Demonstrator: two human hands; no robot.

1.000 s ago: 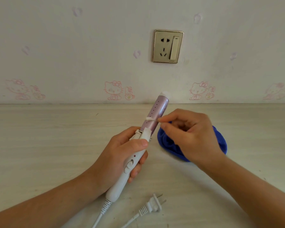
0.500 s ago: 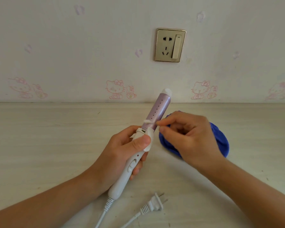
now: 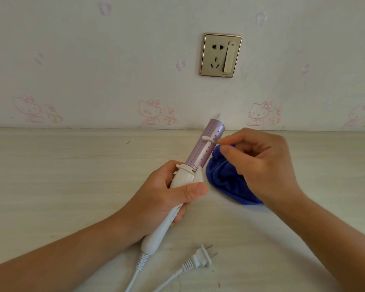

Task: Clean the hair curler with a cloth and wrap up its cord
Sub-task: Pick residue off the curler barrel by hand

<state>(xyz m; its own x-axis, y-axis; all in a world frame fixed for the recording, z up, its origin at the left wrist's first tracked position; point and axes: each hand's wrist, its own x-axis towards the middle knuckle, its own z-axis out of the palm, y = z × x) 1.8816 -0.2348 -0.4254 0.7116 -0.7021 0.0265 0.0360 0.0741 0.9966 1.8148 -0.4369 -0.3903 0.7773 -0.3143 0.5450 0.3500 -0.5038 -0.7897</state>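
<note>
My left hand grips the white handle of the hair curler, whose lilac barrel points up and away toward the wall. My right hand pinches a cotton swab between thumb and forefinger, its white tip touching the upper part of the barrel. A crumpled blue cloth lies on the table just right of the curler, partly hidden under my right hand. The white cord runs from the handle off the bottom edge, and its plug lies on the table near me.
The pale wooden table meets a wall with pink cartoon-cat print. A gold-framed wall socket with a switch sits above the curler.
The swab tip has moved up the barrel from near the handle to near the barrel's upper end. My right hand followed it upward; my left hand keeps its grip.
</note>
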